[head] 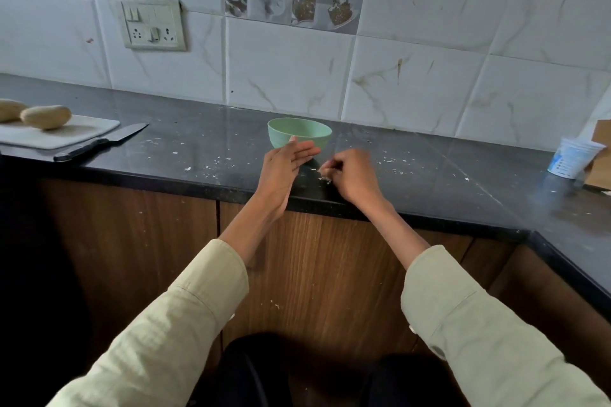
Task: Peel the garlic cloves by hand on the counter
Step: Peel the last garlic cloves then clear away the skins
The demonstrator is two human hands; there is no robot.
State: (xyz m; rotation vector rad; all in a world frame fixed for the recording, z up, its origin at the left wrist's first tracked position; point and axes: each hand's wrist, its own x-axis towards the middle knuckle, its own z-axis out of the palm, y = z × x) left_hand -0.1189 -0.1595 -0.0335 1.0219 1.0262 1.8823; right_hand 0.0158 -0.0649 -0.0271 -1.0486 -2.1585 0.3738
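The right hand [352, 173] is curled, its fingertips pinching something small and pale just above the counter [429, 182], close to the front edge. Whether this is a garlic clove or only a scrap of skin cannot be told (the item is too small and blurred). The left hand [286, 163] is released, fingers straight and together, held edge-on just in front of the bowl [299, 135]; it grasps nothing.

Risks from here:
- The pinched item sits near the front edge. A slip of the fingertips would likely send it over the edge to the floor.
- The left hand lies just beside the bowl. A sideways sweep could push or tip it, since it looks light.
- Loose skin [325, 178] lies on the counter under the right hand. It is papery and would scatter with any quick motion.
- The knife [99, 144] rests towards the left end of the counter, well apart from both hands, so it poses little hazard at present.

Materials: the counter is dark, polished, speckled stone and reflects light. The bowl is pale green, round, matt, with faint ribs on its wall (probably plastic). The skin flecks are white, thin and irregular.
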